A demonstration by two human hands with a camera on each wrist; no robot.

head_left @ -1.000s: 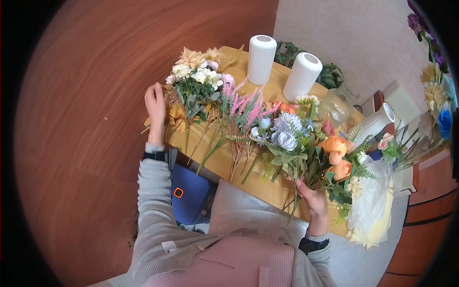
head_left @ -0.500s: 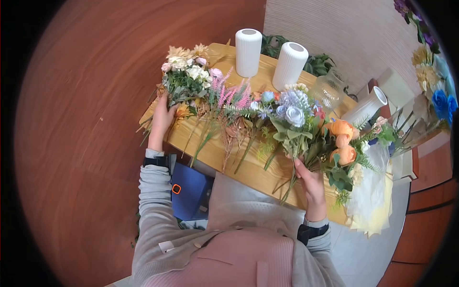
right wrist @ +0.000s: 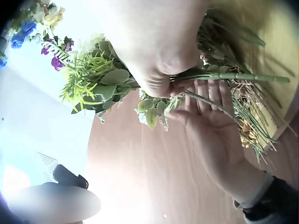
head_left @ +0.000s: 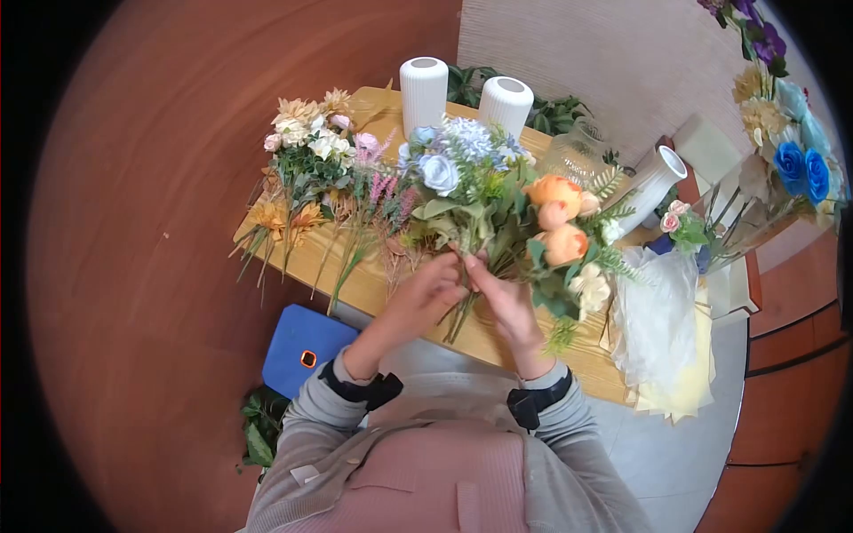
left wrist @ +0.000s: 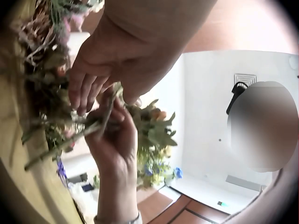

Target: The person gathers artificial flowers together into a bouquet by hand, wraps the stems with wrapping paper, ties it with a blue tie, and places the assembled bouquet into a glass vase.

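Observation:
My right hand [head_left: 511, 311] grips the stems of a bunch of pale blue flowers [head_left: 440, 174] with green leaves, held upright over the table front. Below its fingers the cut stem ends [head_left: 458, 324] stick out; in the right wrist view a thick green stem [right wrist: 252, 77] runs from the grip. Close against it is my left hand [head_left: 419, 300], whose thumb and forefinger pinch a thin stem [right wrist: 210, 103] while its other fingers stay extended. Just right of the bunch are orange flowers [head_left: 560, 222] with green leaves and a cream bloom [head_left: 590, 289].
White, cream and tan flowers [head_left: 324, 142] and pink sprigs [head_left: 382, 188] lie along the left of the wooden table [head_left: 298, 266]. Two ribbed white vases [head_left: 424, 98] stand at the back; a third vase [head_left: 653, 188] leans right. Clear wrapping [head_left: 662, 293] lies at the right edge.
My left hand has come from the white flowers at the left to the stems in my right hand. The blue bunch has been raised and moved left, with my right hand round it.

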